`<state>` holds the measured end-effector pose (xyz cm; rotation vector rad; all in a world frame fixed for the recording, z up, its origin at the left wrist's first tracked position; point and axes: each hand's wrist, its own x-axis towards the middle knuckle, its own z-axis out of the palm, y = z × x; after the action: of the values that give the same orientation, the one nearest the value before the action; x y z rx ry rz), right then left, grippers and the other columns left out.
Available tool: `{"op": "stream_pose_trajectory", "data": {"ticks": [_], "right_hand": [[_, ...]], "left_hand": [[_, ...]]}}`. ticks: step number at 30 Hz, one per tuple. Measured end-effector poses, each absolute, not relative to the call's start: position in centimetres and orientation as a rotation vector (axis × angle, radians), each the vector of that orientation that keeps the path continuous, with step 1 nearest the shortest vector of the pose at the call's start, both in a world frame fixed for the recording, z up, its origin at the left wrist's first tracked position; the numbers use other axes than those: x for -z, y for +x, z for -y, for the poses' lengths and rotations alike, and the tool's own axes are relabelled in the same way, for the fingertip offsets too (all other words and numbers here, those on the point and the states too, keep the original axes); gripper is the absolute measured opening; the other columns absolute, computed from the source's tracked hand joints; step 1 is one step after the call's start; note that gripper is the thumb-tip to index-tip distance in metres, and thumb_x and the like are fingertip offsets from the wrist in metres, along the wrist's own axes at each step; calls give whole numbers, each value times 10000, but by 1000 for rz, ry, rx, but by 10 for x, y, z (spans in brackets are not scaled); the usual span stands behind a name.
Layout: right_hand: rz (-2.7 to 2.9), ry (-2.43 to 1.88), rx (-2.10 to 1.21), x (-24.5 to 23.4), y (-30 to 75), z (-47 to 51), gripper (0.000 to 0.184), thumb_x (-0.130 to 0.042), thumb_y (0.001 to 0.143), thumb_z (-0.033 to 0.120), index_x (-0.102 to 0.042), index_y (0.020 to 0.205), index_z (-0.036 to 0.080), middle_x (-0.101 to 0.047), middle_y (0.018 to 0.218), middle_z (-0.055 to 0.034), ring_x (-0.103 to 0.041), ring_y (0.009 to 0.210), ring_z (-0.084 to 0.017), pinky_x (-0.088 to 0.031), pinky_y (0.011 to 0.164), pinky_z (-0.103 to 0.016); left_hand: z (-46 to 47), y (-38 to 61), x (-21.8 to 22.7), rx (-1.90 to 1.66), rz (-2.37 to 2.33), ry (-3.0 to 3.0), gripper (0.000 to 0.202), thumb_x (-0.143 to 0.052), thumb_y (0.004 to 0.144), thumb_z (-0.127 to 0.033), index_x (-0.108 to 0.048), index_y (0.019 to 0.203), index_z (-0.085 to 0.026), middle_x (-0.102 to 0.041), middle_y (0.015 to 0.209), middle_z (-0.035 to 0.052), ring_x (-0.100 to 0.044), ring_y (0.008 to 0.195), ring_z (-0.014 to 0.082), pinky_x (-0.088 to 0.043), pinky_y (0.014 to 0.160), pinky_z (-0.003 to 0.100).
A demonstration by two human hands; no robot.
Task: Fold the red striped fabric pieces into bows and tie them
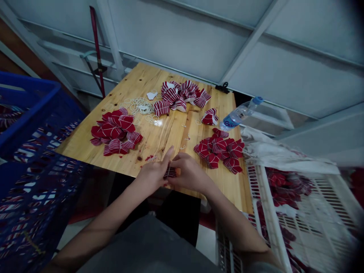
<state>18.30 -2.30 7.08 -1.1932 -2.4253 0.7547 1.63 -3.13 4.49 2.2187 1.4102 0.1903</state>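
Observation:
At the near edge of the wooden table (159,138), my left hand (152,175) and my right hand (190,173) are together around a small bundle of dark striped fabric (170,173). A thin pale band crosses the bundle. My left thumb points up, while the other left fingers are partly hidden around the cloth. My right fingers are curled against its other side. A pile of red-and-white fabric bundles (115,129) lies left of my hands, and another group of bundles (218,149) lies to the right. Pale rubber bands (141,106) form a heap farther back.
Striped fabric pieces (182,94) lie at the table's back. A plastic bottle (237,115) rests tilted by the right edge. A blue basket (31,94) stands left; a white crate (273,216) holding red fabric stands right. Pale wall panels (176,34) rise behind.

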Motion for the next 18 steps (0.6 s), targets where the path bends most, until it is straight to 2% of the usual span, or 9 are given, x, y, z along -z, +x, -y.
{"op": "stream_pose_trajectory", "data": {"ticks": [3, 5, 7, 9, 13, 16, 18], "right_hand": [[2300, -1263, -755, -62, 183, 18, 124, -709, 623, 210, -614, 697, 181, -532, 657, 16, -484, 649, -147, -384, 658, -282], [2123, -1276, -727, -53, 185, 18, 119, -623, 629, 226, -534, 701, 194, -496, 662, 21, -460, 646, -151, -371, 643, -286], [1915, -1273, -701, -44, 186, 21, 84, -508, 673, 228, -480, 749, 207, -487, 702, 10, -465, 677, -167, -373, 644, -294], [1741, -1275, -695, -37, 184, 24, 102, -429, 735, 221, -461, 831, 211, -499, 767, -6, -484, 725, -180, -392, 662, -306], [1506, -1326, -603, -27, 167, 26, 131, -401, 839, 286, -438, 940, 212, -503, 840, -25, -500, 765, -192, -428, 693, -331], [1373, -1395, -427, -26, 153, 25, 143, -414, 859, 327, -433, 948, 216, -502, 882, -45, -501, 811, -208, -439, 733, -360], [1329, -1453, -323, -29, 149, 25, 158, -424, 872, 355, -442, 951, 219, -504, 906, -61, -501, 851, -222, -442, 769, -382]], "left_hand": [[21, 10, -39, -379, -1256, 2124, 916, -667, 718, -134, -211, 1508, -218, -717, 918, 79, -705, 836, 274, -520, 736, 354], [14, 4, -37, -553, -1097, 1956, 887, -737, 691, -192, -309, 1465, -247, -706, 981, 64, -697, 851, 244, -524, 756, 333], [9, 4, -34, -749, -957, 1753, 736, -788, 674, -314, -466, 1330, -228, -680, 1078, 79, -681, 928, 241, -525, 810, 331], [6, 13, -29, -948, -927, 1570, 518, -715, 755, -446, -541, 1174, -198, -655, 1113, 94, -658, 982, 236, -516, 856, 338], [4, 50, -22, -1305, -1273, 1292, 382, -415, 914, -577, -512, 987, -214, -612, 889, 34, -604, 797, 183, -500, 744, 316], [-2, 68, -26, -1398, -1398, 1301, 390, -369, 923, -589, -487, 836, -228, -526, 739, 0, -524, 685, 176, -453, 655, 312], [-8, 73, -32, -1409, -1377, 1378, 380, -381, 921, -577, -485, 806, -230, -504, 709, -6, -500, 663, 178, -425, 630, 315]]}}
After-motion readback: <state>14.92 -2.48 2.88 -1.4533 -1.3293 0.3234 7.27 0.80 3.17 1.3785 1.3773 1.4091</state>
